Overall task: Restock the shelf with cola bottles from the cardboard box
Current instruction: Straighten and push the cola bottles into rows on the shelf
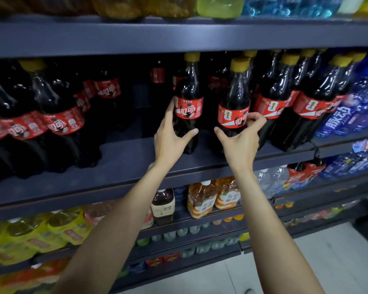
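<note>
On the dark shelf (136,153), two cola bottles stand upright. Her left hand (172,134) grips the left bottle (189,102); her right hand (240,136) grips the right bottle (234,107), fingers pinching its label.

Blue water bottles (353,115) right; tea bottles (202,198) below.

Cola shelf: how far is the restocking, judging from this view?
Done: cola bottles already fill the shelf's right side. In hand: the left hand and right hand each hold a bottle standing on it. Left: a bare gap left of them; the box is unseen.
</note>
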### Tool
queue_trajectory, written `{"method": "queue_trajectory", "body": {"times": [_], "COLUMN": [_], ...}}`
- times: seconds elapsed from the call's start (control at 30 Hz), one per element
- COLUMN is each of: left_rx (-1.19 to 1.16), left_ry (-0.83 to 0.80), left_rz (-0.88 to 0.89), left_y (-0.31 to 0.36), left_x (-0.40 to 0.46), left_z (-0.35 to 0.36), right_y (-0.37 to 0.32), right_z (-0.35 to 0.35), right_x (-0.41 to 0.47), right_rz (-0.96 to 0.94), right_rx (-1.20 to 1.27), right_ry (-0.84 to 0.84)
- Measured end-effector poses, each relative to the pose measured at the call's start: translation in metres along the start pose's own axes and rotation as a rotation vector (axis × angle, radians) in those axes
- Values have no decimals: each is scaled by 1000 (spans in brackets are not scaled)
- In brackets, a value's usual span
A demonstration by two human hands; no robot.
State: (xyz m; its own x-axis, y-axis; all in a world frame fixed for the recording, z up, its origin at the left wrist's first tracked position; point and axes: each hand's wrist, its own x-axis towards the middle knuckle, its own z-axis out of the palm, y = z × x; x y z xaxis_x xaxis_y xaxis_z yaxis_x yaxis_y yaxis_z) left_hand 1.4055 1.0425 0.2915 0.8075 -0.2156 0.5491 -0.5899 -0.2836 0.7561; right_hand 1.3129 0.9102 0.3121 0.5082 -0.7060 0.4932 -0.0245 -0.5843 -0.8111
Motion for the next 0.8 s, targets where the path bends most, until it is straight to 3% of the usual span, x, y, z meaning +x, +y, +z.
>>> {"method": "queue_trajectory", "body": {"times": [0.33, 0.57, 0.7, 0.8], "left_rx": [237, 432, 757, 791], "left_ry": [359, 412, 498, 447], "left_rz": [-145, -154, -82, -83], "left_y": [-46, -50, -53, -53], "left_x": [12, 21, 18, 16], "left_z": [-82, -75, -74, -72], "right_y": [-49, -65, -63, -60], "right_z": [58, 87, 86, 83], "right_x": [-22, -30, -27, -25], "right_rz": [-76, -110, -141, -158], "right_rx": [80, 129, 118, 126], "right_ry": [-299, -356, -391, -444]}}
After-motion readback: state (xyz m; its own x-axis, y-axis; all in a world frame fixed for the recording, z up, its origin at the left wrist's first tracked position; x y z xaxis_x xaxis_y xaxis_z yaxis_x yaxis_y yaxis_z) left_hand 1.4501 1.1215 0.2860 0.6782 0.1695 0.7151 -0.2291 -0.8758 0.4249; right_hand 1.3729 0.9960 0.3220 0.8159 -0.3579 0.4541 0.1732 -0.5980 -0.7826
